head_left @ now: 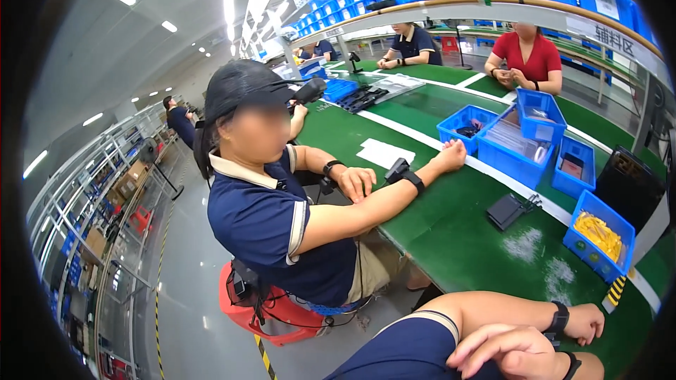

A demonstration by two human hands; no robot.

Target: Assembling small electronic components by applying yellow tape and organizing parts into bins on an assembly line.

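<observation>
Lower right of the frame: right hand [510, 352] lay fingers loosely spread, nothing visibly held. Rightward, left hand [584, 324] curled; couldn't tell if pinching. Above it, blue bin [591, 259] of yellow pieces [598, 236], probably light; stiff rim looked best to grasp.

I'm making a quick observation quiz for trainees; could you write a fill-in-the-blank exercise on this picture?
1. The blue bin nearest the wearer's left hand holds small pieces coloured ____.
2. The tabletop in front of the nearest co-worker is mainly coloured ____.
3. That co-worker sits on a stool coloured ____.
4. The band on the wrist of the wearer's right hand is coloured ____.

Missing words: yellow; green; red; black.
</observation>
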